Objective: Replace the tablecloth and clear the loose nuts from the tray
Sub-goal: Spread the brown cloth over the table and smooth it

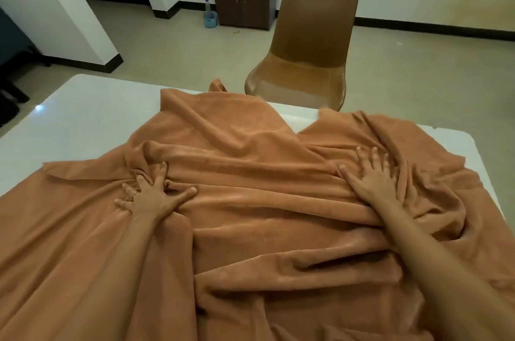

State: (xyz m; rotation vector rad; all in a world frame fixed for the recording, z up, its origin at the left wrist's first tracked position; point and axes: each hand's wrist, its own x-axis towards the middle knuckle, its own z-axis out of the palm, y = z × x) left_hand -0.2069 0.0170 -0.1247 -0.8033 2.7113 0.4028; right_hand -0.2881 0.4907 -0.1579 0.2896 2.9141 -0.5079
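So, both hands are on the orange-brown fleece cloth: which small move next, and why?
Probably slide both hands apart and forward. The left hand and right hand press with spread fingers on the orange-brown fleece cloth, which lies in thick folds between them, and the white table top shows bare at far left.

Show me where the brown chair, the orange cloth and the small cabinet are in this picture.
brown chair (317, 20): head view, on the middle of its backrest.
orange cloth (250, 218): head view, on a smooth fold near its middle.
small cabinet (241, 6): head view, on its front doors.
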